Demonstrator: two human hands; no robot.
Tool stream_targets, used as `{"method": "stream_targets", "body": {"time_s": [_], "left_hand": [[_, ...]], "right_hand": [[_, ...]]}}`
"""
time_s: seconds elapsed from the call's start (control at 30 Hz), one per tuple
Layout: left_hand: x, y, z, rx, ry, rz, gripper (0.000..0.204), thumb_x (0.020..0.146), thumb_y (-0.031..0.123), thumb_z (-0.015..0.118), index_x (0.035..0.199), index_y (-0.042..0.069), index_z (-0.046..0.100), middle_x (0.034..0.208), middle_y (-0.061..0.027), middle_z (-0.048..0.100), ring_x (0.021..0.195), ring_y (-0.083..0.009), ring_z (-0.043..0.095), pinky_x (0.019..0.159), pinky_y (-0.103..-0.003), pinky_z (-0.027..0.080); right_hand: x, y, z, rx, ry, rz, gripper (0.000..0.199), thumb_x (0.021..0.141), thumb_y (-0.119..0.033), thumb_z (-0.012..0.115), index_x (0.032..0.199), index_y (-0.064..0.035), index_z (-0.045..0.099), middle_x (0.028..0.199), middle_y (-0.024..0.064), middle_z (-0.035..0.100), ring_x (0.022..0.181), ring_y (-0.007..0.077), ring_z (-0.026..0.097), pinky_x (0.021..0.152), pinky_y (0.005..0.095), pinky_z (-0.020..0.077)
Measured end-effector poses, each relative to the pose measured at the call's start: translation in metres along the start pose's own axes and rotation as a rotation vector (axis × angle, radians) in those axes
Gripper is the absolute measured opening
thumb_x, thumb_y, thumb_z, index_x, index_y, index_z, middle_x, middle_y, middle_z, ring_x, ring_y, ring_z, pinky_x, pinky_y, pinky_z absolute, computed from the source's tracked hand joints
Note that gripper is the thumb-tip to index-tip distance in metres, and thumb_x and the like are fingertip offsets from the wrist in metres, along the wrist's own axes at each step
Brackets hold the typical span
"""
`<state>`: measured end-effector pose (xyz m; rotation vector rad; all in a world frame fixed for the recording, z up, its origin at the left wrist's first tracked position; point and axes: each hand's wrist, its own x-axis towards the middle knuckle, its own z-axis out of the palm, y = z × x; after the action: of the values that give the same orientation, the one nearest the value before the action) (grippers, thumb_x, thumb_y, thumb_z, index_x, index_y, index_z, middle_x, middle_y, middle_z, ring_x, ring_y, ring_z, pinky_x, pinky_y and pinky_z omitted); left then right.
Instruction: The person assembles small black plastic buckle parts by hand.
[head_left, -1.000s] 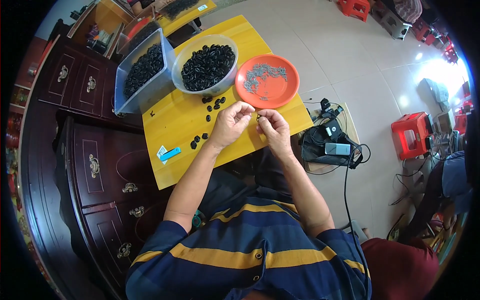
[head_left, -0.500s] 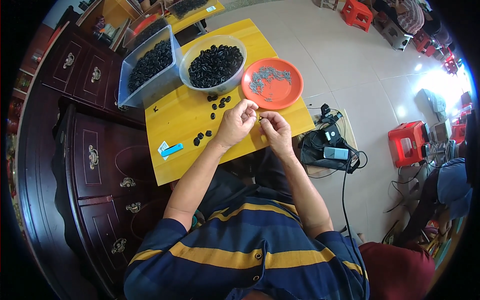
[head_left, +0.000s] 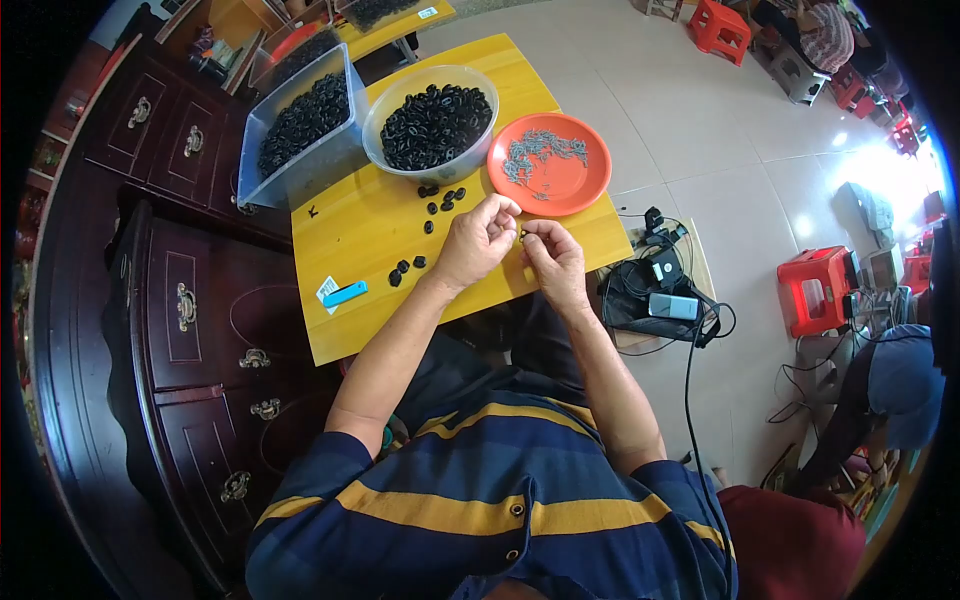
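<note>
Over the yellow table [head_left: 360, 225], near its front edge, my two hands meet almost fingertip to fingertip. My left hand [head_left: 480, 243] is closed in a pinch; whatever its fingers hold is hidden. My right hand [head_left: 556, 265] also pinches, thumb against forefinger, on a tiny dark piece too small to name. Just beyond them lies an orange plate [head_left: 580, 190] with small grey metal parts [head_left: 543, 150]. A clear round bowl [head_left: 480, 148] to its left is filled with black oval pieces [head_left: 435, 125]. Several loose black pieces [head_left: 447, 200] lie below the bowl, and another few [head_left: 403, 268] sit left of my left forearm.
A translucent bin [head_left: 300, 182] of black pieces stands at the table's far left. A blue tool [head_left: 345, 294] lies near the left edge. Dark wooden drawers [head_left: 200, 330] flank the table. To the right are cables, a black bag [head_left: 630, 315] and red stools [head_left: 815, 290].
The view has shifted slightly, so the table and containers sit a little differently in the picture. My hands keep nearly the same pinching pose. At the far right, a person in blue has moved.
</note>
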<state>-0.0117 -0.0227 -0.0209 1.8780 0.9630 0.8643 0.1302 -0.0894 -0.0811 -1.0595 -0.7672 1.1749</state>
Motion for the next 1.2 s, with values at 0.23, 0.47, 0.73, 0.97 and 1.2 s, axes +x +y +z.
{"method": "stream_targets", "body": {"time_s": [0.23, 0.47, 0.73, 0.97, 1.2], "left_hand": [[0.002, 0.006, -0.002, 0.062, -0.059, -0.052, 0.021, 0.087, -0.001, 0.066, 0.107, 0.003, 0.061, 0.082, 0.0012, 0.062, 0.07, -0.0042, 0.058, 0.068, -0.022, 0.051], [0.005, 0.006, 0.0, 0.045, -0.048, -0.067, 0.019, 0.086, -0.001, 0.065, 0.105, 0.001, 0.062, 0.08, 0.0001, 0.062, 0.069, -0.004, 0.059, 0.067, -0.022, 0.051], [0.008, -0.002, -0.002, -0.019, -0.082, -0.135, 0.026, 0.086, 0.0, 0.065, 0.113, 0.0, 0.063, 0.081, -0.0015, 0.066, 0.072, -0.0062, 0.062, 0.07, -0.024, 0.053], [-0.004, -0.017, -0.026, 0.208, -0.049, -0.086, 0.025, 0.087, 0.002, 0.063, 0.111, 0.001, 0.068, 0.085, -0.0079, 0.07, 0.072, -0.0152, 0.067, 0.07, -0.03, 0.055], [-0.015, -0.019, -0.013, 0.471, -0.049, 0.125, 0.022, 0.086, 0.006, 0.069, 0.107, 0.007, 0.072, 0.085, -0.0124, 0.067, 0.069, -0.0264, 0.067, 0.065, -0.035, 0.053]], "right_hand": [[0.002, 0.006, 0.001, -0.006, 0.004, -0.018, 0.014, 0.099, -0.004, 0.061, 0.112, -0.0006, 0.064, 0.089, -0.0009, 0.064, 0.074, 0.0069, 0.06, 0.069, 0.0218, 0.0511], [0.001, 0.008, 0.004, -0.039, 0.04, -0.036, 0.013, 0.097, -0.004, 0.063, 0.109, -0.0008, 0.066, 0.086, -0.0019, 0.065, 0.073, 0.0052, 0.059, 0.067, 0.0214, 0.0492], [0.002, 0.013, 0.004, -0.139, 0.068, -0.075, 0.012, 0.098, -0.004, 0.063, 0.11, -0.0009, 0.065, 0.09, -0.0019, 0.064, 0.074, 0.0048, 0.059, 0.069, 0.0201, 0.0504], [0.002, 0.004, 0.003, 0.084, 0.062, -0.049, 0.012, 0.1, -0.005, 0.06, 0.112, -0.0025, 0.062, 0.095, -0.0013, 0.062, 0.079, 0.0053, 0.058, 0.074, 0.0215, 0.053], [0.0, -0.002, 0.004, 0.148, 0.07, -0.026, 0.011, 0.099, -0.006, 0.06, 0.109, -0.0017, 0.062, 0.097, -0.0011, 0.064, 0.082, 0.0057, 0.06, 0.075, 0.0233, 0.0535]]}}
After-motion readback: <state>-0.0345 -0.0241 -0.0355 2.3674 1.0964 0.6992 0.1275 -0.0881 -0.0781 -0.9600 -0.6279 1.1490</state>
